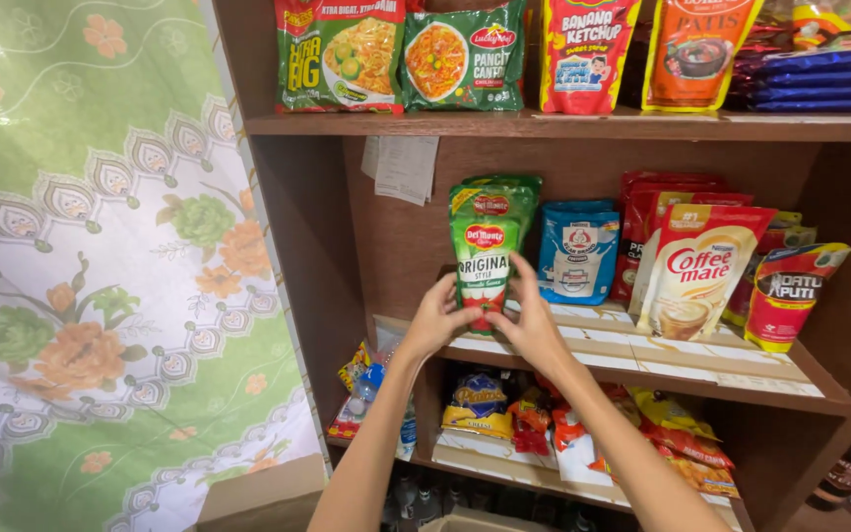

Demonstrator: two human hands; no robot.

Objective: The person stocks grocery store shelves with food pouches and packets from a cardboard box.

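Observation:
A green and red stand-up sauce pouch stands at the front of a row of like pouches on the middle wooden shelf. My left hand grips its lower left side. My right hand grips its lower right side, fingers reaching up the pouch's edge. Both forearms rise from the bottom of the view.
On the same shelf stand a blue pouch, red pouches, a cream-coloured creamer pouch and a red pouch. Noodle packs and sauce pouches fill the upper shelf. Snack bags lie below. A floral curtain hangs at left.

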